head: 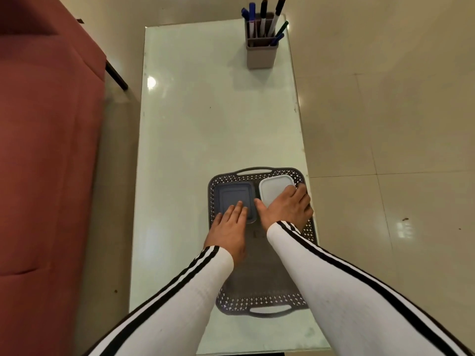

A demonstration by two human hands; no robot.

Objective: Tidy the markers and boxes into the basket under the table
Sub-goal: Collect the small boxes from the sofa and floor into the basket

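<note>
Fingers (237, 210) of left hand flat on blue box (235, 197), right hand (288, 208) gripping white box (273, 188), lengthwise in basket (257, 173)

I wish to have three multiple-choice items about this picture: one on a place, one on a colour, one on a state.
1. Where does the grey square plastic marker holder stand?
A. at the far right corner of the glass table
B. inside the basket
C. on the red sofa

2. What colour is the lidded box under the right hand?
A. green
B. white
C. yellow

3. How is the left hand?
A. clenched around a marker
B. raised in the air
C. flat, fingers stretched, on the dark blue box

Answers
1 A: the grey square plastic marker holder stands at the far right corner of the glass table.
2 B: the right hand grips the white lidded box in the dark perforated plastic basket.
3 C: the left hand lies open on the dark blue box.
</note>
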